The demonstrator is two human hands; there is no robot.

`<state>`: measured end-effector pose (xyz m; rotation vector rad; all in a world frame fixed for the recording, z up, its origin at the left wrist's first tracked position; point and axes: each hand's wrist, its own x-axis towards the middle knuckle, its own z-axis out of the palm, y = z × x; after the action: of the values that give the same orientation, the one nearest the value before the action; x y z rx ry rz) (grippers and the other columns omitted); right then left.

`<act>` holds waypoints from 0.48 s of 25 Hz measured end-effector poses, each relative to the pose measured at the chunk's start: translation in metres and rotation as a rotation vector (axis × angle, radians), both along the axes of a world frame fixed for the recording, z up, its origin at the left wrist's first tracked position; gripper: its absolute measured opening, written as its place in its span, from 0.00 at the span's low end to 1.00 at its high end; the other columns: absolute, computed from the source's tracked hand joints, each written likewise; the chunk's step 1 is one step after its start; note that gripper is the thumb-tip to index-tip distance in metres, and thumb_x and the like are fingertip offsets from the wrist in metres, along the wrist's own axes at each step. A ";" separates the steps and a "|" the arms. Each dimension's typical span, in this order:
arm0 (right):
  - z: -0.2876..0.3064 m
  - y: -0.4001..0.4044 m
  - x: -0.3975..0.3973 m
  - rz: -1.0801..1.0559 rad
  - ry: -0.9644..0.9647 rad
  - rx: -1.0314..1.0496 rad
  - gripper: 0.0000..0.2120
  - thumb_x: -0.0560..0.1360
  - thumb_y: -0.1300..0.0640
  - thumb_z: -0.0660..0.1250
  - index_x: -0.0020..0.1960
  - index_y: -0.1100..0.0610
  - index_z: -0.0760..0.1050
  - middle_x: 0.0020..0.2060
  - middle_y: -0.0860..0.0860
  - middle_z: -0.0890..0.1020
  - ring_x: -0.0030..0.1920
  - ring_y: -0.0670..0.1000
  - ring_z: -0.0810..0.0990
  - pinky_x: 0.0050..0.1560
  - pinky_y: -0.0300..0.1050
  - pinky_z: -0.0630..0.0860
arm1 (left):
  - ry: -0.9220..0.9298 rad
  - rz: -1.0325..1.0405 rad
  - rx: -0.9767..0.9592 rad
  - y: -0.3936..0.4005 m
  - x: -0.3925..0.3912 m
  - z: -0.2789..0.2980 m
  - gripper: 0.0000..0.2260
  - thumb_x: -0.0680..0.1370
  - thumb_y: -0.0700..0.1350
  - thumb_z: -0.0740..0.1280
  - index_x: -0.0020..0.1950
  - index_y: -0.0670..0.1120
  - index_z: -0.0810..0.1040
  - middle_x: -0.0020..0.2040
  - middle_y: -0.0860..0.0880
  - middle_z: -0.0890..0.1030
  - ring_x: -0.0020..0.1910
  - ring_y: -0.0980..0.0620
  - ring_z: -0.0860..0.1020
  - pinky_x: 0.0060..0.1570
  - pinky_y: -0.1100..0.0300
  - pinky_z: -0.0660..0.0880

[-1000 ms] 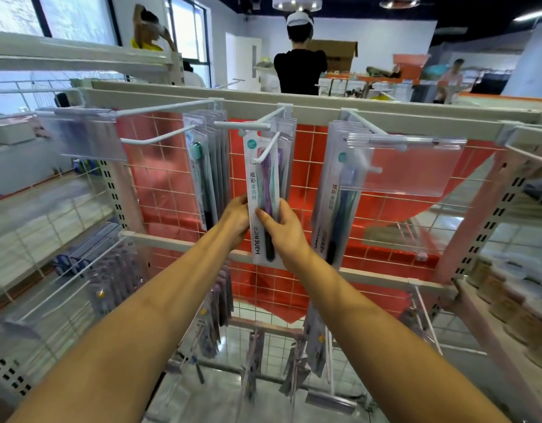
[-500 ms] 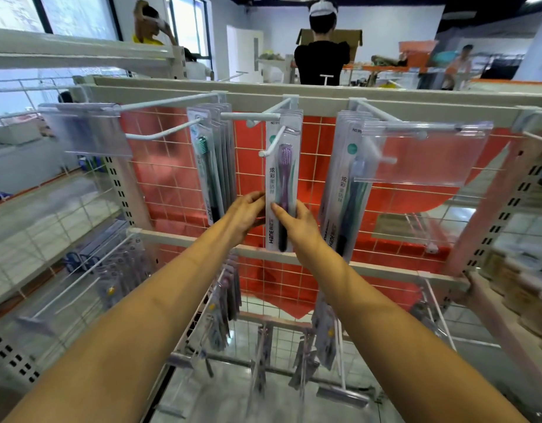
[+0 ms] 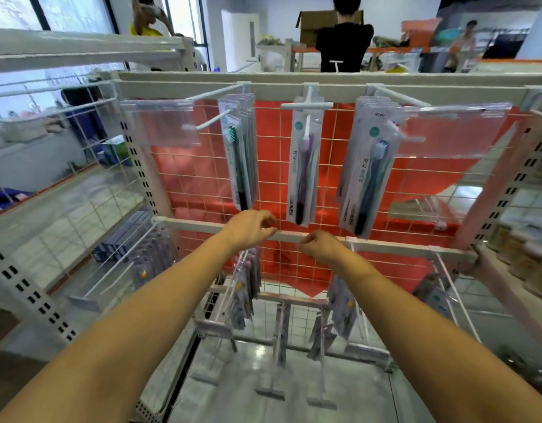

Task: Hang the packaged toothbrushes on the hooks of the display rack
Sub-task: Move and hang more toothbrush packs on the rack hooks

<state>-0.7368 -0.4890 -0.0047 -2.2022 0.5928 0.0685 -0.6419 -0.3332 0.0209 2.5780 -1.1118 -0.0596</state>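
Glossy flat purple toothbrush pack (image 3: 303,169) hangs on white hook (image 3: 307,105); left hand (image 3: 251,228), right hand (image 3: 320,246) loosely curled, empty.

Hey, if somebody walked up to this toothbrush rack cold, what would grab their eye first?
Probably the red backing behind the white wire grid, filling the rack's middle. Against it three sets of packaged toothbrushes hang from the top rail: a green one on the left, a purple one in the centre, a blue one on the right. Just below, the left hand and right hand hover empty, fingers loosely curled.
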 end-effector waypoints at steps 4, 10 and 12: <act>0.026 0.028 -0.021 0.060 -0.052 -0.302 0.10 0.75 0.55 0.66 0.54 0.57 0.75 0.48 0.52 0.79 0.48 0.52 0.77 0.46 0.44 0.73 | -0.133 -0.051 0.189 0.027 -0.011 0.012 0.12 0.78 0.53 0.61 0.57 0.51 0.77 0.53 0.52 0.82 0.50 0.51 0.79 0.51 0.51 0.78; 0.058 0.057 -0.060 0.033 -0.126 -0.610 0.14 0.75 0.57 0.64 0.61 0.55 0.72 0.56 0.52 0.76 0.57 0.54 0.75 0.54 0.46 0.72 | -0.197 -0.044 0.100 0.050 -0.031 0.034 0.12 0.78 0.53 0.62 0.57 0.50 0.74 0.54 0.50 0.79 0.52 0.48 0.78 0.52 0.49 0.78; 0.063 0.067 -0.077 -0.018 -0.194 -0.630 0.15 0.75 0.56 0.64 0.62 0.55 0.71 0.58 0.52 0.75 0.58 0.54 0.74 0.58 0.49 0.73 | -0.228 -0.048 0.002 0.055 -0.043 0.039 0.11 0.77 0.52 0.61 0.56 0.49 0.74 0.53 0.49 0.79 0.51 0.48 0.78 0.50 0.49 0.78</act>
<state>-0.8134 -0.4216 0.0584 -2.7628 0.5759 -0.3880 -0.6852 -0.2782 0.0603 2.6091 -1.2527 0.2275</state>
